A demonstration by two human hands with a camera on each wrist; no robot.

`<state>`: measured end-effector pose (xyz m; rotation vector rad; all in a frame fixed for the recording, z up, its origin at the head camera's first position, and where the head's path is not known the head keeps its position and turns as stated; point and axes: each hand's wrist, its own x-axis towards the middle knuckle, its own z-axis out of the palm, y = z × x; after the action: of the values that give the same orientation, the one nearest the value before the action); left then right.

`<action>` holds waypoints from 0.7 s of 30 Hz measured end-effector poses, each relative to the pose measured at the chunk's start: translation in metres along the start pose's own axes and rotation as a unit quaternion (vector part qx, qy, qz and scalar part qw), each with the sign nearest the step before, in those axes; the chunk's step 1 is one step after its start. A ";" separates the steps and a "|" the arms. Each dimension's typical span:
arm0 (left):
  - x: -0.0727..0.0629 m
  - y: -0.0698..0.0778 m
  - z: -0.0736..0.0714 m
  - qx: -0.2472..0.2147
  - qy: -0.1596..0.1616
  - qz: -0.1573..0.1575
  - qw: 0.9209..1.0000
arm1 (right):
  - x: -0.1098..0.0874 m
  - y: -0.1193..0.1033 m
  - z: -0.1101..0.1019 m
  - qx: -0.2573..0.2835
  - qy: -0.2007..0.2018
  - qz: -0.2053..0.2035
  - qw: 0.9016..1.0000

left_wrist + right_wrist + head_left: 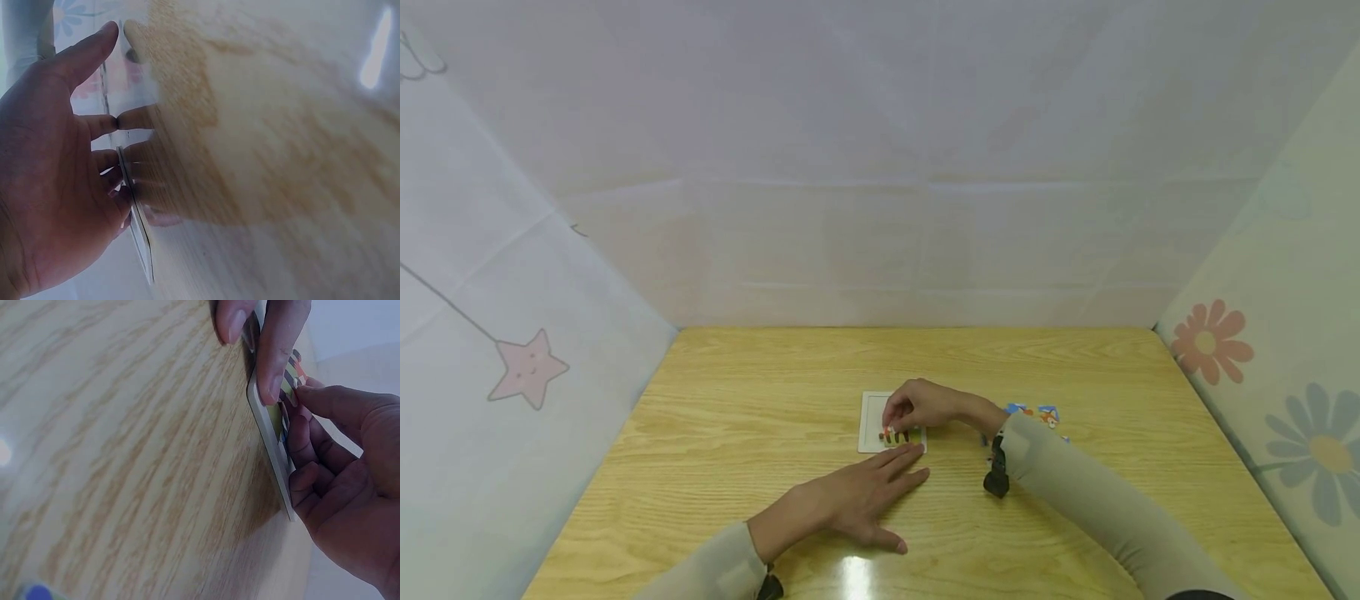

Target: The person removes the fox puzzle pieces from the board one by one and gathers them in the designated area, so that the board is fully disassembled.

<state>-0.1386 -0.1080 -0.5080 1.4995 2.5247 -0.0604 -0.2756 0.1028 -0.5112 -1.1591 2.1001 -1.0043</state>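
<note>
A white-framed puzzle board [870,422] lies on the wooden table, with green striped pieces on its lower right part. My right hand [927,403] reaches over the board. Its thumb and index finger pinch a striped puzzle piece [289,387] at the board, as the right wrist view shows. The left hand [867,498] rests palm down with straight, spread fingers, their tips at the board's near edge. In the left wrist view the board's edge [145,250] runs beside the fingers of that hand. Part of the assembled picture is hidden under my right hand.
Several loose puzzle pieces [1048,415] with blue and orange print lie right of the board, partly behind my right forearm. The table [760,375] is bounded by a pale cloth backdrop [820,250] at the back and sides.
</note>
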 end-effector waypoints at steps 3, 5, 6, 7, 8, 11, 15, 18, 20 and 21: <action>0.000 0.000 0.000 -0.003 -0.001 -0.001 1.000 | -0.001 0.000 0.000 0.003 0.001 0.000 1.000; 0.001 0.000 0.000 -0.002 -0.001 -0.001 1.000 | -0.001 0.000 0.000 0.006 0.002 0.000 1.000; 0.001 0.000 0.000 -0.003 -0.001 -0.001 1.000 | -0.001 0.000 -0.001 0.006 0.003 0.001 1.000; 0.000 0.000 0.000 -0.003 -0.001 -0.001 1.000 | -0.001 0.000 -0.001 0.005 0.005 0.001 1.000; 0.000 0.000 0.000 -0.003 -0.001 -0.001 1.000 | -0.001 0.000 0.000 0.005 0.006 0.000 1.000; 0.000 0.000 0.000 -0.005 0.001 0.000 1.000 | -0.002 0.001 0.000 0.002 0.011 -0.002 1.000; 0.000 0.000 0.001 -0.008 0.004 0.001 1.000 | -0.004 0.000 -0.001 0.007 0.022 -0.001 1.000; 0.000 0.000 0.001 -0.010 0.005 0.002 1.000 | -0.005 0.000 -0.001 0.014 0.031 0.006 0.999; 0.000 0.000 0.000 -0.010 0.005 0.000 1.000 | -0.006 0.002 -0.002 0.017 0.039 0.012 0.999; 0.000 0.000 0.000 -0.011 0.004 -0.001 1.000 | -0.007 0.002 -0.002 0.020 0.043 0.013 0.999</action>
<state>-0.1385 -0.1079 -0.5083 1.4934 2.5248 -0.0272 -0.2748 0.1104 -0.5109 -1.0835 2.1462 -1.0965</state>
